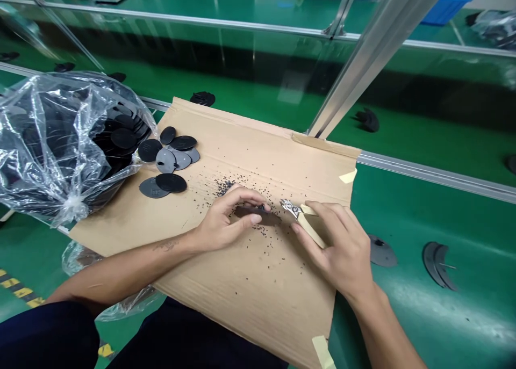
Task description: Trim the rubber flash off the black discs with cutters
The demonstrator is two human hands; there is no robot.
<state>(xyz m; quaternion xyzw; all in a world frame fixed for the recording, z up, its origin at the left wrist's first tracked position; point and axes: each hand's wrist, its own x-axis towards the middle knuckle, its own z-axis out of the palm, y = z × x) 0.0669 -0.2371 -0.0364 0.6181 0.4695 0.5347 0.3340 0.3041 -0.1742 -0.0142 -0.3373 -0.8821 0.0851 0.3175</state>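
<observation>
My left hand [229,216] is closed around a dark oval plastic disc [262,216], held tilted above the cardboard sheet [226,272]. In my right hand [342,240] is a pair of side cutters [304,219] with pale yellow handles. Their metal jaws point left toward the disc and are apart from it. Small black plastic bits [226,185] lie scattered on the cardboard under and around my left hand. Several black and grey oval discs [171,182] rest at the cardboard's left side.
A clear plastic bag [60,143] full of black discs stands at the left. Behind the cardboard rises an aluminium post [363,63]. On the green table at the right lie a grey disc [382,251] and curved black parts [437,264].
</observation>
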